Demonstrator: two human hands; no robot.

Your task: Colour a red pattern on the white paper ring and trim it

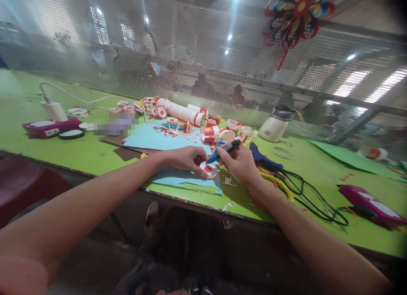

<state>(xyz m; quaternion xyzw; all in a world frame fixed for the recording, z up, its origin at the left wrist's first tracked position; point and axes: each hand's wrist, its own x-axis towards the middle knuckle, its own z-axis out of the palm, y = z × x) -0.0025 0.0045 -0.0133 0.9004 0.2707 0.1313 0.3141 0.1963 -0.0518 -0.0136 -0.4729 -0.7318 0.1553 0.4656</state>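
Observation:
My left hand (193,160) rests near the table's front edge, fingers closed on the rim of a small round white paper piece (208,171) with a red centre. From the right, my right hand (240,161) grips a dark marker pen (231,146). A blue pointed part (213,157) below the pen reaches down to the paper piece; whether it belongs to the pen I cannot tell. Under the paper piece lie light blue sheets (178,178). Just right of my right hand is a dark blue glue gun (267,160) with a black cord.
Behind my hands stand rolled white-and-red paper cups (210,133) and a long white paper tube (179,112). A white jug (275,124) stands at the back right. Purple boxes lie at the left (52,127) and right (370,203). A perforated metal screen (197,53) rises behind the table.

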